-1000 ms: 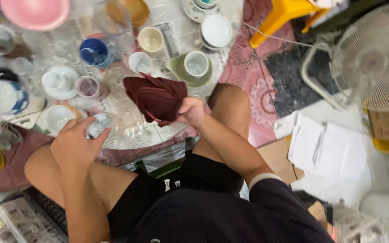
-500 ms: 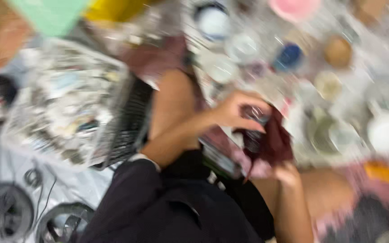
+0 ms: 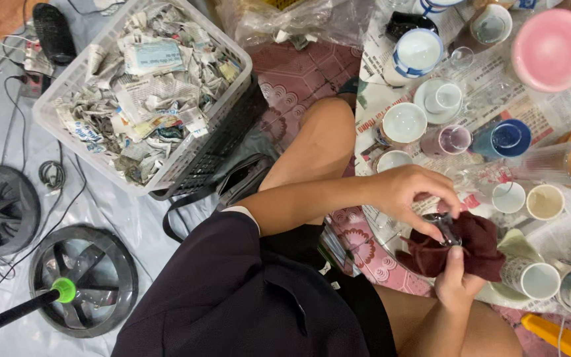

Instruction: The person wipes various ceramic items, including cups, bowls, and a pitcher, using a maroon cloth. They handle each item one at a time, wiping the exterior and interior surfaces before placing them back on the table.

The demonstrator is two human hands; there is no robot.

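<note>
Both hands met over the person's lap, at the near edge of the newspaper-covered spread of crockery. One hand [image 3: 408, 195], reaching across from the left of the picture, had its fingers curled and pinched on a small clear glass [image 3: 449, 228]; which of the person's hands this was could not be told from the twisted view. The other hand [image 3: 456, 284], coming up from below, was closed around a dark red cloth [image 3: 480, 248], thumb pressed up against the glass. So the glass sat between the two hands, bedded in the cloth. A white cup [image 3: 509, 197] stood just beyond, and a basket of crumpled newspaper [image 3: 143, 86] lay well apart.
</note>
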